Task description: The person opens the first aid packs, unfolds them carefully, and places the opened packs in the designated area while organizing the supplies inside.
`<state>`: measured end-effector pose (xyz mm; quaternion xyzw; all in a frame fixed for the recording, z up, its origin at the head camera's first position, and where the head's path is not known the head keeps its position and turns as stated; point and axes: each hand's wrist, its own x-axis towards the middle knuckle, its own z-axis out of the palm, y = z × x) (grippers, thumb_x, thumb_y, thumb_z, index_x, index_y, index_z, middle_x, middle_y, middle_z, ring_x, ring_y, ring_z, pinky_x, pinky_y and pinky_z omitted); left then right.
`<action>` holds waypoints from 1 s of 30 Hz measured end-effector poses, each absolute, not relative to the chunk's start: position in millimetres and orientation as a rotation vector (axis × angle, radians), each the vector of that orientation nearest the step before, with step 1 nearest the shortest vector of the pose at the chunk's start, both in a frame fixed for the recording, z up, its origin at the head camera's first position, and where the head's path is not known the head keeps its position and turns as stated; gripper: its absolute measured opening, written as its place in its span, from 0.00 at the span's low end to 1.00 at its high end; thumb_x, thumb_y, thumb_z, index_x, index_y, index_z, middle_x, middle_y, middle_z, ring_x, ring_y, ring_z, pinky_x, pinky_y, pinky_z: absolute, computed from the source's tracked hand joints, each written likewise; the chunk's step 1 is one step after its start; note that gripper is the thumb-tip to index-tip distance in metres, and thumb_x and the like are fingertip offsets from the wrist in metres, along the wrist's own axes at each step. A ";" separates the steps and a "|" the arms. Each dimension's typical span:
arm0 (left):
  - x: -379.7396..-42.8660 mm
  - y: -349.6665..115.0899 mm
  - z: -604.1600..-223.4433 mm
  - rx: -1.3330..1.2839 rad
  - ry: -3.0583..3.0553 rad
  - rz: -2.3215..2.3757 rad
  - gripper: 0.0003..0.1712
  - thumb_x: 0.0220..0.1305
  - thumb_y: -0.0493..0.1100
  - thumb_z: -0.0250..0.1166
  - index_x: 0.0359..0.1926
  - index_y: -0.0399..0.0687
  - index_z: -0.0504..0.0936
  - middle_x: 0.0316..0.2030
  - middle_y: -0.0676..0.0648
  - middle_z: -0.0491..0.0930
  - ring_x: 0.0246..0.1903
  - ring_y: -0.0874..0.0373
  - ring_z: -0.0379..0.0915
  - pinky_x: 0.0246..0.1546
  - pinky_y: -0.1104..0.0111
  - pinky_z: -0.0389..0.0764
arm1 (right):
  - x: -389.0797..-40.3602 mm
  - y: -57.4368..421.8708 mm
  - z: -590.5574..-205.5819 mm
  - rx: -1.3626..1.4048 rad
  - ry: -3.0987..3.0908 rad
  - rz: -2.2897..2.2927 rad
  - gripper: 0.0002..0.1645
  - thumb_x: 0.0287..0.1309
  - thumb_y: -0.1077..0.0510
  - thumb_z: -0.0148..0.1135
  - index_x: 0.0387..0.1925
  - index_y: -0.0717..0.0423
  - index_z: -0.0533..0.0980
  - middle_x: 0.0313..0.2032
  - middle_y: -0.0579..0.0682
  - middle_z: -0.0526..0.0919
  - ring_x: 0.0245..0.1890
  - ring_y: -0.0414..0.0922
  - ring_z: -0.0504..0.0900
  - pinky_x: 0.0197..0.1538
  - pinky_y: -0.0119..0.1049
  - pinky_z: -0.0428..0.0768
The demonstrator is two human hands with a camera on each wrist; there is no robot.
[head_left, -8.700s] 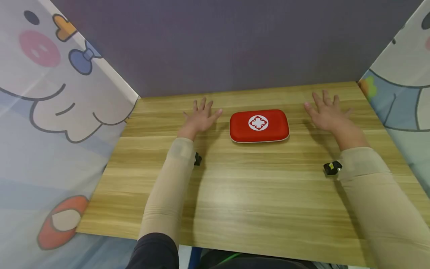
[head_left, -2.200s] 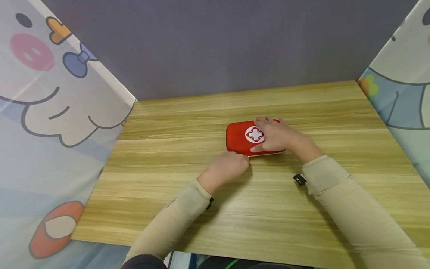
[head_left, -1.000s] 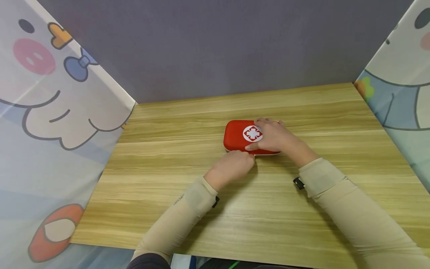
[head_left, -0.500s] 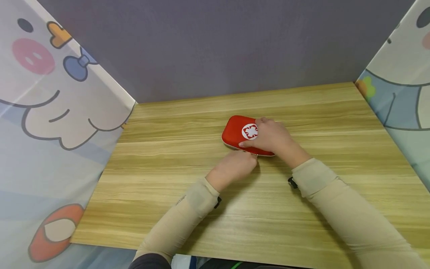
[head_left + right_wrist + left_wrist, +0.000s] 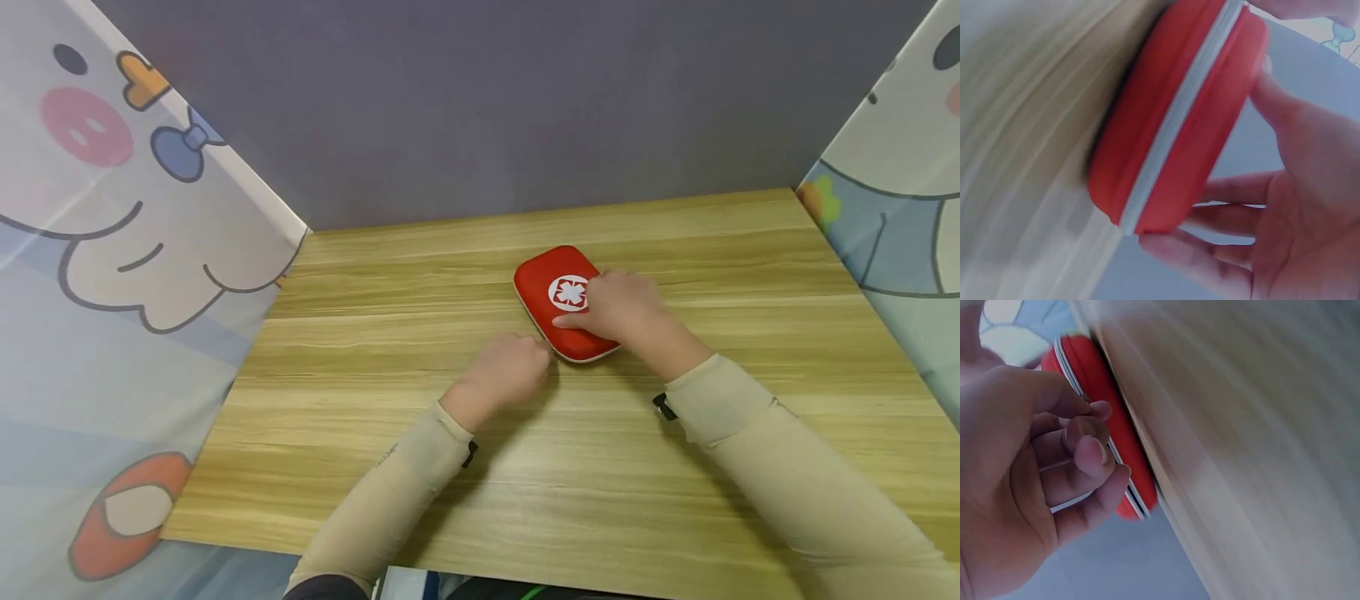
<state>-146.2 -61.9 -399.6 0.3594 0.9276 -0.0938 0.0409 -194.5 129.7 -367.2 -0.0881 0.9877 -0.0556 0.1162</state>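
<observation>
"On the worktop (image 5: 300, 400), how is the red first-aid case (image 5: 542, 279) positioned?"

"Near the middle, lid up, set askew to the edges. From where I stand, the right hand (image 5: 628, 307) grips its right part: thumb on the lid just beside the white cross emblem (image 5: 567, 293), fingers around the end."

"And the left hand (image 5: 508, 367)?"

"Fingers curled at the near left side, pinching what appears to be the zipper pull (image 5: 1086, 398). Past those fingertips, the zipper (image 5: 1069, 367) shows a dark gap; that stretch looks parted."

"Handling characteristics?"

"Probably light, with a semi-rigid shell: firm at the rim, likely to dent if pressed mid-lid. Not fragile, I judge. Contents are hidden, so weight is unconfirmed. Expect it to swivel on the smooth worktop under a sideways pull."

"Recommended hold?"

"Clamp one end across the shell, fingers clear of the zipper track. Draw the pull parallel to the seam; an angled draw may jam it."
</observation>
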 end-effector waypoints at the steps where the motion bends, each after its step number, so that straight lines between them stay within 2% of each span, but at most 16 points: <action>1: -148.5 -65.3 -399.2 1.081 2.842 -0.280 0.09 0.73 0.42 0.61 0.35 0.52 0.85 0.32 0.53 0.88 0.34 0.53 0.87 0.34 0.60 0.87 | -193.2 130.9 -366.5 -0.275 2.892 -0.165 0.48 0.61 0.22 0.63 0.57 0.61 0.84 0.62 0.67 0.82 0.57 0.66 0.82 0.53 0.60 0.84; 2: -150.8 -68.3 -398.3 1.067 2.846 -0.279 0.09 0.73 0.43 0.61 0.35 0.52 0.86 0.33 0.53 0.88 0.34 0.53 0.87 0.34 0.59 0.87 | -192.2 131.8 -366.4 -0.297 2.892 -0.178 0.48 0.62 0.23 0.64 0.57 0.61 0.84 0.66 0.69 0.78 0.60 0.68 0.80 0.57 0.63 0.83; 5: -158.8 -75.3 -396.2 1.016 2.855 -0.279 0.09 0.73 0.44 0.61 0.37 0.51 0.86 0.33 0.51 0.88 0.33 0.51 0.87 0.33 0.58 0.87 | -192.0 134.4 -369.2 -0.434 2.906 -0.223 0.50 0.65 0.27 0.65 0.69 0.63 0.77 0.80 0.71 0.60 0.75 0.71 0.67 0.70 0.72 0.73; 6: -161.5 -77.2 -395.7 0.996 2.863 -0.278 0.09 0.73 0.44 0.61 0.36 0.50 0.86 0.33 0.51 0.88 0.33 0.51 0.87 0.33 0.57 0.87 | -192.5 135.4 -370.2 -0.500 2.906 -0.249 0.50 0.66 0.29 0.67 0.71 0.64 0.75 0.82 0.71 0.55 0.78 0.71 0.62 0.73 0.74 0.67; 8: -166.4 -80.4 -394.5 0.947 2.882 -0.260 0.10 0.73 0.44 0.61 0.36 0.49 0.86 0.33 0.50 0.88 0.34 0.49 0.87 0.33 0.56 0.87 | -194.6 137.5 -372.3 -0.586 2.871 -0.328 0.52 0.65 0.33 0.70 0.75 0.64 0.70 0.83 0.69 0.52 0.82 0.72 0.55 0.78 0.75 0.58; 10: -170.3 -82.5 -393.8 0.906 2.899 -0.242 0.11 0.74 0.44 0.60 0.36 0.49 0.87 0.34 0.48 0.89 0.35 0.47 0.87 0.34 0.54 0.88 | -197.0 138.8 -373.1 -0.626 2.818 -0.411 0.53 0.63 0.35 0.73 0.76 0.64 0.69 0.82 0.70 0.54 0.82 0.73 0.52 0.80 0.74 0.53; 15: -172.3 -84.7 -394.5 0.913 2.873 -0.196 0.14 0.77 0.45 0.58 0.37 0.48 0.86 0.35 0.47 0.89 0.38 0.47 0.88 0.39 0.53 0.89 | -202.5 134.5 -373.7 -0.543 2.714 -0.571 0.52 0.55 0.34 0.79 0.70 0.65 0.75 0.79 0.74 0.58 0.81 0.77 0.51 0.80 0.73 0.54; 19: -169.9 -85.6 -398.8 0.906 2.878 -0.183 0.14 0.77 0.46 0.56 0.37 0.49 0.85 0.34 0.48 0.88 0.38 0.48 0.88 0.39 0.54 0.88 | -208.2 130.8 -376.0 -0.520 2.694 -0.619 0.50 0.54 0.36 0.81 0.66 0.65 0.77 0.80 0.75 0.56 0.81 0.77 0.48 0.81 0.74 0.52; 21: -168.9 -86.2 -400.5 0.887 2.898 -0.182 0.13 0.77 0.45 0.56 0.37 0.49 0.85 0.34 0.48 0.89 0.38 0.48 0.88 0.38 0.54 0.88 | -210.7 130.3 -377.2 -0.508 2.688 -0.636 0.51 0.54 0.38 0.81 0.68 0.66 0.75 0.81 0.74 0.55 0.82 0.77 0.47 0.81 0.73 0.52; 26: -168.7 -86.5 -399.9 0.877 2.892 -0.152 0.11 0.76 0.44 0.57 0.37 0.49 0.85 0.35 0.47 0.89 0.38 0.47 0.88 0.37 0.54 0.87 | -214.5 132.0 -380.5 -0.467 2.676 -0.663 0.64 0.53 0.37 0.81 0.77 0.69 0.63 0.83 0.69 0.53 0.83 0.75 0.45 0.82 0.70 0.53; 30: -169.1 -85.1 -394.9 0.870 2.828 -0.092 0.12 0.76 0.42 0.57 0.37 0.49 0.86 0.35 0.47 0.89 0.38 0.47 0.88 0.40 0.53 0.88 | -220.0 134.2 -383.4 -0.461 2.671 -0.684 0.63 0.53 0.37 0.81 0.78 0.66 0.62 0.83 0.67 0.53 0.84 0.73 0.45 0.82 0.69 0.54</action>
